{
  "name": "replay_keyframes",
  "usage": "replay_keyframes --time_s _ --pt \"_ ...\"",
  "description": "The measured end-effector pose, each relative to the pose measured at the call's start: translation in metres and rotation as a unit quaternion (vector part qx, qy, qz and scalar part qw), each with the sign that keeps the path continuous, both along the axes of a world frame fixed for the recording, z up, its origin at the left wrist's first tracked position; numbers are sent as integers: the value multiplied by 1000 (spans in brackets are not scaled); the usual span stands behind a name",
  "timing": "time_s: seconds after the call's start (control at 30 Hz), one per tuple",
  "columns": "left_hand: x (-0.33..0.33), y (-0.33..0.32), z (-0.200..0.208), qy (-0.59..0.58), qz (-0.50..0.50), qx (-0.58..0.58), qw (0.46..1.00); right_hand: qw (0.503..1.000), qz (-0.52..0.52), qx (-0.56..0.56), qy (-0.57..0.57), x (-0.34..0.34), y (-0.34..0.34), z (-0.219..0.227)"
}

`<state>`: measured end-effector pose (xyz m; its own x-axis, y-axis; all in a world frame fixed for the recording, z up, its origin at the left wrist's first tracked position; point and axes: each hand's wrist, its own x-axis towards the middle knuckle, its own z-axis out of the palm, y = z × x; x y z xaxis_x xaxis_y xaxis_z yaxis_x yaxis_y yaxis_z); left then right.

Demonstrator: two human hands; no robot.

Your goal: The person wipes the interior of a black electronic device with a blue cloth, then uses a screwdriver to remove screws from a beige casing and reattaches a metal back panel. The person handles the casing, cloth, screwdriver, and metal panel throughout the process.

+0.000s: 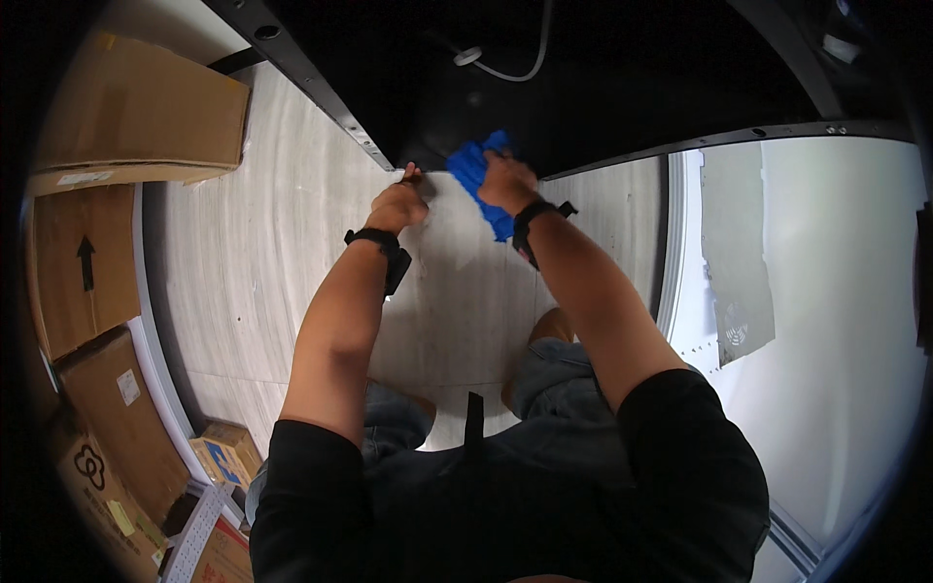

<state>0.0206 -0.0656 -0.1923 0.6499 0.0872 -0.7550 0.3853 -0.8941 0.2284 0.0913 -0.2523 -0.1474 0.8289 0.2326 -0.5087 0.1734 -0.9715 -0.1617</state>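
A crumpled blue cloth [466, 167] is bunched in my right hand [509, 185]. The hand presses it at the lower front edge of a large black cabinet [583, 107], and part of the cloth hangs down toward the floor. To the left, my left hand [397, 206] is closed at the cabinet's front corner, one finger reaching up along the edge; its other fingers are partly hidden. Both wrists wear black straps, the left one with a small black box [397, 270].
Cardboard boxes [146, 107] are stacked along the left side, with a small box [227, 455] on the pale wood-look floor [262, 243]. A thin white cable [530, 70] hangs inside the cabinet. On the right stands a white panel [826, 340] with a grey torn-edged sheet [737, 243].
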Motion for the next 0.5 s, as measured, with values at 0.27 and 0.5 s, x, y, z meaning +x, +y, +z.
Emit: replay_keyframes --time_s 0.27,0.5 --pt "12 -6 13 1 30 31 999 998 -62 -7 -13 -27 5 2" --pt "6 -5 5 -34 37 32 998 981 -195 0 -24 -12 -15 -20"
